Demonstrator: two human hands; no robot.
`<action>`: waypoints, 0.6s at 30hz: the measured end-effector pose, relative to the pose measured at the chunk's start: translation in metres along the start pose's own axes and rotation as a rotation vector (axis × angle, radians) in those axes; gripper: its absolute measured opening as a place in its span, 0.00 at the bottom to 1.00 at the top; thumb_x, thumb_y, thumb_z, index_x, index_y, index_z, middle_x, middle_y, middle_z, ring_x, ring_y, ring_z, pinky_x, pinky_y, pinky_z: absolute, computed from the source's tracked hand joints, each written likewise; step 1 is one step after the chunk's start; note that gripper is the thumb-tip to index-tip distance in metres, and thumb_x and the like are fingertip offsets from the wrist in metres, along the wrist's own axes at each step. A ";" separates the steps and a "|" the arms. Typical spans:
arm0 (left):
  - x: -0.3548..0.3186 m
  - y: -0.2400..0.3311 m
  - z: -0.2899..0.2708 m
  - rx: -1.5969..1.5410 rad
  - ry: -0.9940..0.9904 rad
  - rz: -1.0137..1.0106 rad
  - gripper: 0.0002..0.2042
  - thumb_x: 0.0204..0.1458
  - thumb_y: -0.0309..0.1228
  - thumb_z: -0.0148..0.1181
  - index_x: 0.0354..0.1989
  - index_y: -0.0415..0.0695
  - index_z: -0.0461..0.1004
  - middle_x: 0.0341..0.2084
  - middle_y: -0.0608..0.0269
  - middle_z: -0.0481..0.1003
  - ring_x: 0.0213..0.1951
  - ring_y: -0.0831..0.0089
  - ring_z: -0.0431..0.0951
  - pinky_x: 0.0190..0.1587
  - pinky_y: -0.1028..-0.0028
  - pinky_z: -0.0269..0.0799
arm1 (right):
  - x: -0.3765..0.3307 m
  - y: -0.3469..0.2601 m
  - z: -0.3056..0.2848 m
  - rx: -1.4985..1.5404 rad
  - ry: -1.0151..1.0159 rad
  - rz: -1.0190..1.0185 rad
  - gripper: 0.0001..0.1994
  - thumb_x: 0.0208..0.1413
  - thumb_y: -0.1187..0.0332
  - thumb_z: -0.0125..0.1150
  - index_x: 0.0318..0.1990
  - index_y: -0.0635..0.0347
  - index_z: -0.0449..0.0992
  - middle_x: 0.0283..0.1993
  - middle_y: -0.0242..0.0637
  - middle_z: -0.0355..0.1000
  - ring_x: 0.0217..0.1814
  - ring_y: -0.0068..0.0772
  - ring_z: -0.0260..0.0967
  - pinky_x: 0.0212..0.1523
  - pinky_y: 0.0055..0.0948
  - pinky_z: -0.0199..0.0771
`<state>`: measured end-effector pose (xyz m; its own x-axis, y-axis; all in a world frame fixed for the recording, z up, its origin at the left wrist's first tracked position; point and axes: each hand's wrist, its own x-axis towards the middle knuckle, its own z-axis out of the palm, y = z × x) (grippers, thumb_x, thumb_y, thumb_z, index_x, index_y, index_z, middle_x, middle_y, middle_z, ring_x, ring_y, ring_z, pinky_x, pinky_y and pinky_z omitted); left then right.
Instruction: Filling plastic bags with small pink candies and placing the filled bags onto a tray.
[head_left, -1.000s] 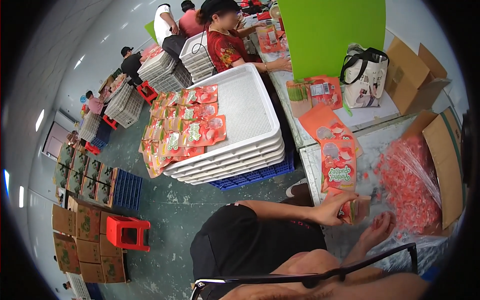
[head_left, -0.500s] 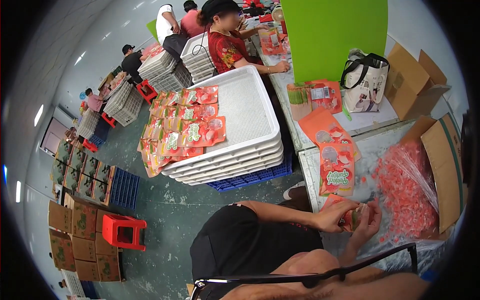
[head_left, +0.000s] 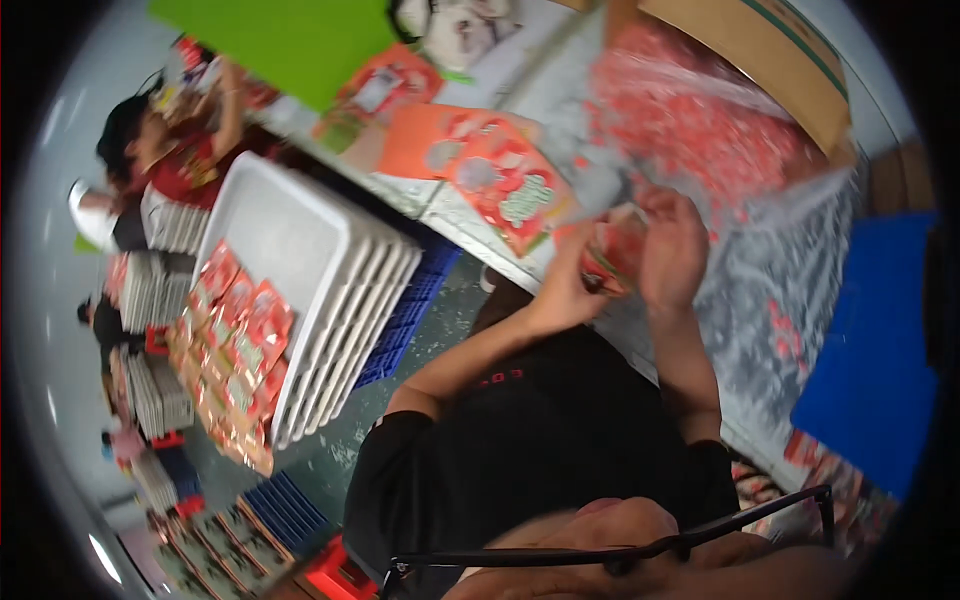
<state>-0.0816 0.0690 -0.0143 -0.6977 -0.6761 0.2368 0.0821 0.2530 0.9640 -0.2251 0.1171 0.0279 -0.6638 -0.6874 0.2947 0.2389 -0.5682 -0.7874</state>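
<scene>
A red and green snack pouch is held over the table edge in front of me. My left hand grips its lower left side. Against the pouch's right side and mouth, my right hand is curled, its fingertips smeared by motion. Left of my hands, several flat orange-red pouches lie overlapping on the table. Beyond my right hand spreads a heap of small pink-red wrapped pieces under clear plastic. Whether any piece is between my fingers is hidden.
A stack of white mesh trays carries filled pouches on the left, above a blue crate. An open cardboard box borders the heap. A blue panel stands right. A co-worker in red sits beyond the trays.
My view has swung to the right, so the table and heap appear more central. Both hands stay at the pouch, with the right hand now higher along its side.
</scene>
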 end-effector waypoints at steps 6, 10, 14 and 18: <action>0.006 -0.020 0.011 -0.082 -0.031 0.119 0.38 0.38 0.23 0.73 0.61 0.39 0.62 0.62 0.44 0.63 0.66 0.51 0.63 0.65 0.61 0.60 | -0.003 -0.030 0.003 0.090 -0.028 -0.068 0.17 0.65 0.59 0.45 0.39 0.65 0.75 0.49 0.45 0.71 0.52 0.37 0.67 0.60 0.39 0.61; -0.001 -0.025 0.012 0.061 0.118 0.169 0.38 0.39 0.24 0.71 0.62 0.40 0.61 0.65 0.42 0.59 0.69 0.48 0.54 0.68 0.57 0.54 | -0.023 -0.050 0.021 -0.976 -0.378 -0.127 0.15 0.58 0.62 0.57 0.42 0.68 0.74 0.49 0.47 0.71 0.51 0.44 0.69 0.53 0.41 0.69; -0.010 -0.040 0.014 0.090 0.101 0.263 0.44 0.39 0.27 0.72 0.67 0.43 0.54 0.69 0.39 0.48 0.71 0.42 0.47 0.69 0.52 0.50 | -0.029 -0.048 0.028 -1.379 -0.728 0.022 0.17 0.46 0.66 0.68 0.40 0.71 0.76 0.50 0.51 0.71 0.52 0.49 0.69 0.53 0.41 0.71; 0.014 -0.023 -0.028 0.141 -0.195 0.340 0.65 0.25 0.45 0.84 0.72 0.42 0.43 0.72 0.41 0.43 0.73 0.50 0.43 0.71 0.54 0.46 | -0.003 -0.048 0.003 -1.498 -1.116 0.284 0.12 0.45 0.67 0.66 0.35 0.65 0.77 0.50 0.47 0.70 0.50 0.50 0.69 0.50 0.42 0.73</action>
<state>-0.0734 0.0340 -0.0294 -0.7707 -0.3970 0.4984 0.2422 0.5409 0.8055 -0.2320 0.1452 0.0662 0.1275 -0.9656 -0.2268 -0.8952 -0.0136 -0.4455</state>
